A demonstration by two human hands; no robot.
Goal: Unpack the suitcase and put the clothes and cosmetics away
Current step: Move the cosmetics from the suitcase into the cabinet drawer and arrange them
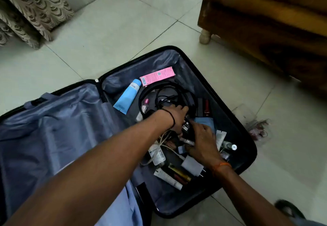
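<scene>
A black suitcase (219, 91) lies open on the tiled floor, lined in grey-blue fabric. Its right half holds a blue tube (127, 96), a pink box (157, 75), a coil of black cable (168, 91), a white charger (192, 165), white tubes and other small cosmetics. My left hand (177, 117) reaches into the pile, its fingers curled round a black adapter (185, 125) at the coil's near edge. My right hand (203, 142) rests just beside it, fingers bent over the small items; what it grips is hidden.
A wooden cabinet (265, 24) on short legs stands at the back right. A patterned curtain (33, 8) hangs at the back left. A clear plastic pouch (256, 125) lies on the floor right of the suitcase. A dark slipper (288, 208) shows at bottom right.
</scene>
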